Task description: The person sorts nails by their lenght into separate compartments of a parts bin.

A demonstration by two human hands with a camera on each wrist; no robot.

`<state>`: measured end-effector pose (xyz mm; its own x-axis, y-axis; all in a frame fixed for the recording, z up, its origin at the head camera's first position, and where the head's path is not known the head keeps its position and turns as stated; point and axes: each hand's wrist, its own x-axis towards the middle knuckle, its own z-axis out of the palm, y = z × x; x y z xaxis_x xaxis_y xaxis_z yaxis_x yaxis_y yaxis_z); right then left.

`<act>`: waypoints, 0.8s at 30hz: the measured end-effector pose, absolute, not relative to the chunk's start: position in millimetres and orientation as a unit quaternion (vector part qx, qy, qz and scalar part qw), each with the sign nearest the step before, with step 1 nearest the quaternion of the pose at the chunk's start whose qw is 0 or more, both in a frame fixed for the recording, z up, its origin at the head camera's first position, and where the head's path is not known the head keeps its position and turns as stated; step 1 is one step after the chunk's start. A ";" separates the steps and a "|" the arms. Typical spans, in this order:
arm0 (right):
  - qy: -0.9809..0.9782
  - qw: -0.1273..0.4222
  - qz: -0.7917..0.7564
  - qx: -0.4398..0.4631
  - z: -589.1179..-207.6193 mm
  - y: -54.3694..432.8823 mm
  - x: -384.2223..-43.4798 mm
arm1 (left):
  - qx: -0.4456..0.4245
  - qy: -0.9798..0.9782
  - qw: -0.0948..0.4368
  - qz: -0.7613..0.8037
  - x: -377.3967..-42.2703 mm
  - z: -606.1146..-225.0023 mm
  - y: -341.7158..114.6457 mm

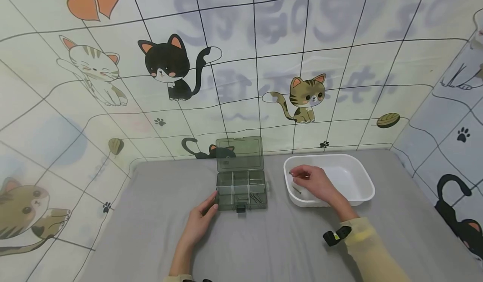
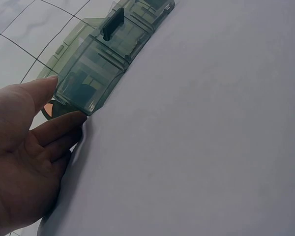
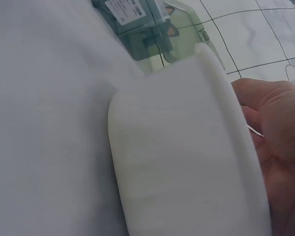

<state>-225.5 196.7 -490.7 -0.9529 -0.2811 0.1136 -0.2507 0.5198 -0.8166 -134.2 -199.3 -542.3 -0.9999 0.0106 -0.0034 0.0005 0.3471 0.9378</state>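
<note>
Pale sheeting [image 1: 241,124] printed with cartoon cats and a dark grid hangs behind a worktop [image 1: 286,248] covered in grey cloth. On it stands a translucent green case [image 1: 228,206], its lid [image 1: 241,156] raised against the sheeting; slim metal screws [image 1: 256,198] lie in the front compartments, towards the right. Beside the case, a white tray [image 1: 352,181] holds at least one loose screw [image 1: 297,191].

Of the two hands, the left hand [image 1: 200,219] rests at the case's near left corner, fingers fairly straight and touching it. The right hand [image 1: 315,183] is over the tray's left end, thumb and fingertips pinching a small, dark-tipped piece [image 1: 290,173], probably another screw.

The step in hand looks like picking a piece from the tray; the next move calls for keeping that pinch firm and clearing the rim.

A white label [image 3: 124,9] on the case shows in the right wrist view, its print too blurred to read. Faint bluish characters [image 1: 234,84] on the sheeting look reversed and are illegible.
</note>
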 end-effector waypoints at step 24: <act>0.917 0.035 -0.375 -0.130 -504.0 184.1 -259.5 | 0.011 0.827 0.009 0.561 -136.3 -543.2 -200.9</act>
<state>-259.5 184.1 -504.0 -0.9637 -0.2647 0.0342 -0.2130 0.6853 -0.6965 -136.3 -200.9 -543.2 -0.9996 0.0280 -0.0034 0.0072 0.3697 0.9291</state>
